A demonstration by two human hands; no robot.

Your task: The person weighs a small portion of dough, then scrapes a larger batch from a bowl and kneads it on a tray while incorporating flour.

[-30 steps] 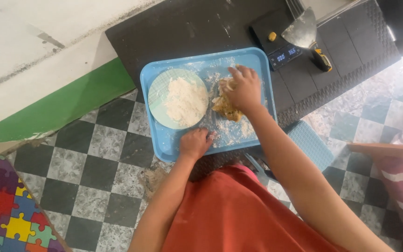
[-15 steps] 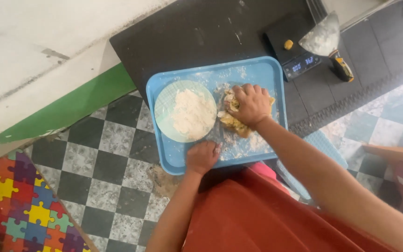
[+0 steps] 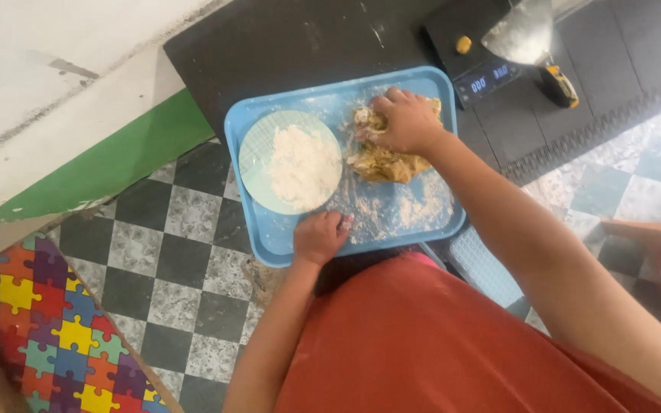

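Tan dough: a ragged, floury lump of dough [image 3: 389, 160] lies at the far right of the blue tray [image 3: 269, 237], just beside the flour plate.
Right hand: the right hand [image 3: 407, 122] lies palm-down on the far end of the lump, fingers curled over and closed on it.
Left hand: the left hand [image 3: 320, 237] rests on the tray's near rim, fingers bent, holding nothing that shows.
Doing it well: it looks wise to press with the heel of the palm, fold the torn edges inward, and keep the tray pinned so it does not slide.
Flour plate: a pale round plate [image 3: 258, 153] holds a heap of white flour [image 3: 304, 164] within reach; loose flour dusts the tray floor.
Beyond: the tray sits on a black mat [image 3: 284, 46]; a small scale [image 3: 477, 53] and a metal scraper [image 3: 525, 38] lie well apart, past the tray's far corner.
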